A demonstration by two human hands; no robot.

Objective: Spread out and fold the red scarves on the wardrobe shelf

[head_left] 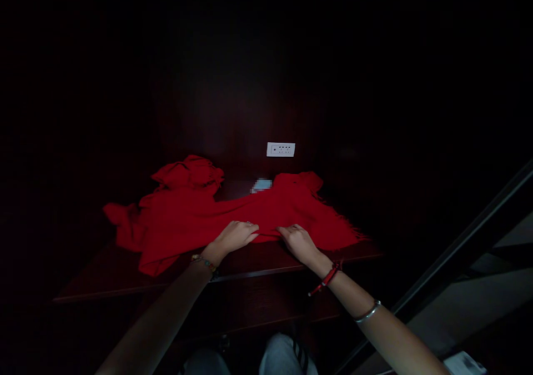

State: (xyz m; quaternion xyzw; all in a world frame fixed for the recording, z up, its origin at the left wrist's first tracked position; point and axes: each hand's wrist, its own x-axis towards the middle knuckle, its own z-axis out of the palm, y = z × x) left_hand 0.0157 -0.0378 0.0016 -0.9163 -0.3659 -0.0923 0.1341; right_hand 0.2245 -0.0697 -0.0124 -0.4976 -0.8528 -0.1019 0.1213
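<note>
A red fringed scarf [187, 214] lies spread and rumpled over a dark wooden shelf [100, 278], bunched up at its left end and with tassels along its right edge. My left hand [238, 235] pinches the scarf's near edge around the middle. A short way to the right, my right hand [298, 243] grips the same edge between thumb and fingers. The cloth between the two hands shows small folds. Fingertips of both hands are partly hidden by the cloth and by the knuckles.
On the dark back panel sits a white power socket [281, 149]. Behind the scarf lies a small pale blue item [262, 185], blurred out. A drawer front or lower ledge [258, 300] is below the shelf, and a dark slanted frame [466, 233] stands at the right.
</note>
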